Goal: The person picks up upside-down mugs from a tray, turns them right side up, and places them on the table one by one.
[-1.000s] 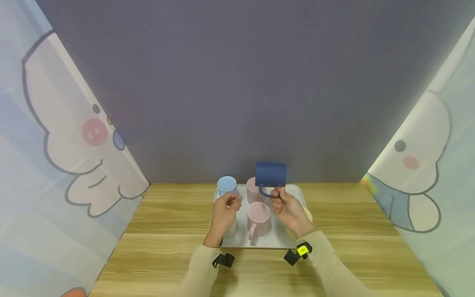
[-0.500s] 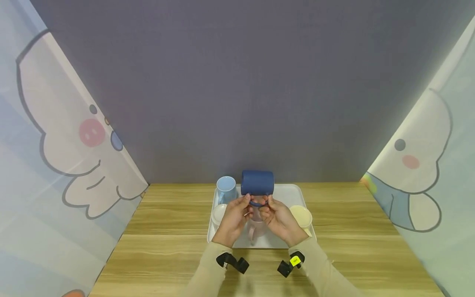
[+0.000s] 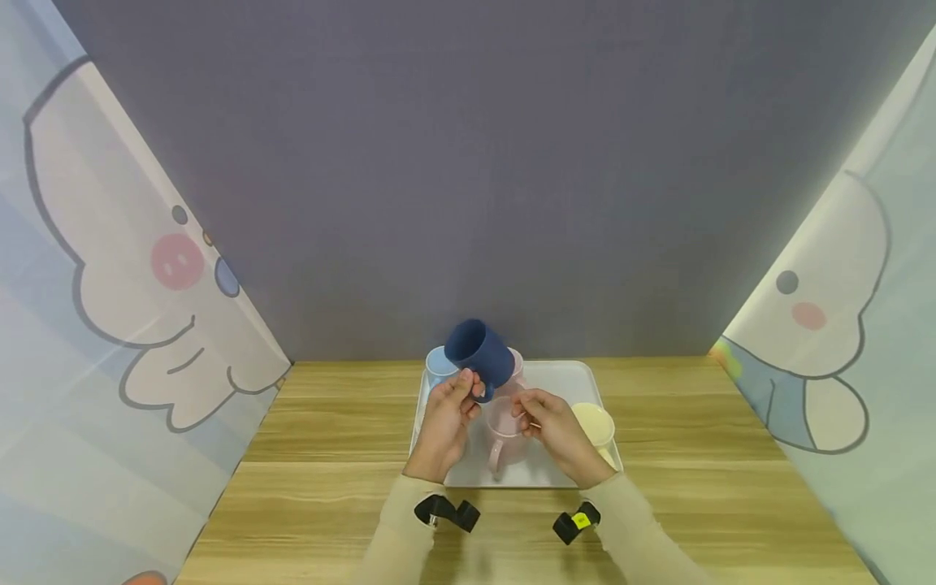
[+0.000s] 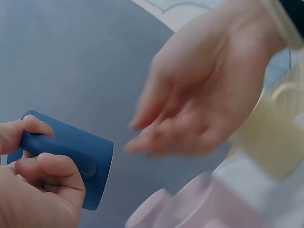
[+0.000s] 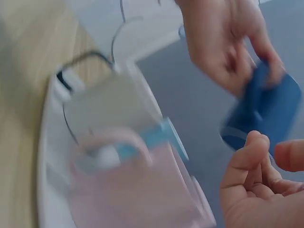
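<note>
My left hand [image 3: 444, 426] pinches the handle of a dark blue mug [image 3: 483, 351], held tilted on its side above the tray, its mouth toward the upper left. In the left wrist view, fingers and thumb curl round the mug's handle [image 4: 61, 149]. My right hand [image 3: 561, 439] hovers just right of it, fingers loosely bent and holding nothing; the left wrist view shows a gap between this hand and the mug. Beneath the hands stands a pink mug [image 3: 507, 422], its handle toward me. Another pink mug [image 3: 518, 364] is partly hidden behind the blue one.
The white tray [image 3: 559, 375] lies on a wood-grain table [image 3: 344, 422] against a grey backdrop. On it stand a light blue mug [image 3: 439, 364] at back left and a pale yellow mug [image 3: 594, 424] at right. An off-white mug [image 5: 114, 104] shows in the right wrist view.
The dark blue mug has passed from my right hand to my left, both hands touching its handle midway. It has moved left and tilted. My right hand has let go and drawn slightly away.
</note>
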The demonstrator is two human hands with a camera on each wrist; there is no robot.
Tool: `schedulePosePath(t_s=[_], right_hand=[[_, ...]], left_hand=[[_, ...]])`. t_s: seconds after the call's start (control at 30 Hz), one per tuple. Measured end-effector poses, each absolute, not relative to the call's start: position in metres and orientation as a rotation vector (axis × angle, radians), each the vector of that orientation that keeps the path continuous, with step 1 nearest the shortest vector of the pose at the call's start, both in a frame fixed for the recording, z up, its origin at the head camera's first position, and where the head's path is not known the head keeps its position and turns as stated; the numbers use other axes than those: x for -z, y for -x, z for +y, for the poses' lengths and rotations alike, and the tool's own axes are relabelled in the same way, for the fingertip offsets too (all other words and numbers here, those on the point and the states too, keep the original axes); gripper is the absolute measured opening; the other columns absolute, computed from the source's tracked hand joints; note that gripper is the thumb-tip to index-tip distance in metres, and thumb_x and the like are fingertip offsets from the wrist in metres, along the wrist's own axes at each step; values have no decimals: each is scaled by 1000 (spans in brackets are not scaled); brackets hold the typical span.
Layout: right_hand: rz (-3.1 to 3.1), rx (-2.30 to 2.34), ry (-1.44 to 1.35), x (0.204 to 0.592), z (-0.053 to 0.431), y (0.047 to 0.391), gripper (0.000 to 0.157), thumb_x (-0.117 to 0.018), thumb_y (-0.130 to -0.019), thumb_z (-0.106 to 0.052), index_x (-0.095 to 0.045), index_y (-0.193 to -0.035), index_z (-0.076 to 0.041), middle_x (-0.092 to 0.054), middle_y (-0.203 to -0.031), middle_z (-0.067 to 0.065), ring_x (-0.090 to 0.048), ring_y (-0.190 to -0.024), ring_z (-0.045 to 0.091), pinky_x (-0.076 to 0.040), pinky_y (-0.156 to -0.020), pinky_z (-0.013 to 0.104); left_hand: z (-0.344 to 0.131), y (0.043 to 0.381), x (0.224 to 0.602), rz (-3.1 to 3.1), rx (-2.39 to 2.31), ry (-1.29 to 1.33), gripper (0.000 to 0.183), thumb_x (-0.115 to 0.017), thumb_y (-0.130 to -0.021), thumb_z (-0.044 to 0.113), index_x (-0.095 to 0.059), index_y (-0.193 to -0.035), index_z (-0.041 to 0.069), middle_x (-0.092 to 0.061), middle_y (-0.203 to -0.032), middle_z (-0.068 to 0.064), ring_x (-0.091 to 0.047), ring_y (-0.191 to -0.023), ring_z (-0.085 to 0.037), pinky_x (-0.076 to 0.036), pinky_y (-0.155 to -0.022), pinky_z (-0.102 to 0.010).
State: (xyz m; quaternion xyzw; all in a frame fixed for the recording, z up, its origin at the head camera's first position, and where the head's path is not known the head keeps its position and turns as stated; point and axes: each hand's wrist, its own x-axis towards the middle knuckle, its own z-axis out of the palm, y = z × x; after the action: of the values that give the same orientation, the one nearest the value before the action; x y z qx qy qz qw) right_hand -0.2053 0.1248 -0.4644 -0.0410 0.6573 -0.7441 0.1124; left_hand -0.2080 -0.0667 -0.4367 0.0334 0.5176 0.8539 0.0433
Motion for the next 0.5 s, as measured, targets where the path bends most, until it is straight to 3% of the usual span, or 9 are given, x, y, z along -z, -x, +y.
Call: schedulePosePath(t_s=[0.1,0.5], right_hand=[[2092,2168,70,465,137,205,22,-48,-107,-9,-59,-114,9,-60,-88,1,-53,-72,9,-48,-63,19],[2232,2191,-11,462,191,195,15,-45,-108,-8,-58,-110,-2,-58,-85,-3,-53,-71,7,-49,-64,19]], left_hand=[[-82,210,434,1715,-2630,-105,26,-50,-109,24,-58,-87,13,-55,-79,6,-48,-72,-6,-37,-62,-19],[-144,229,438,2100,-2633,78,27,-50,-108,21,-58,-86,8,-55,-76,5,-48,-75,-9,-42,-64,-20]])
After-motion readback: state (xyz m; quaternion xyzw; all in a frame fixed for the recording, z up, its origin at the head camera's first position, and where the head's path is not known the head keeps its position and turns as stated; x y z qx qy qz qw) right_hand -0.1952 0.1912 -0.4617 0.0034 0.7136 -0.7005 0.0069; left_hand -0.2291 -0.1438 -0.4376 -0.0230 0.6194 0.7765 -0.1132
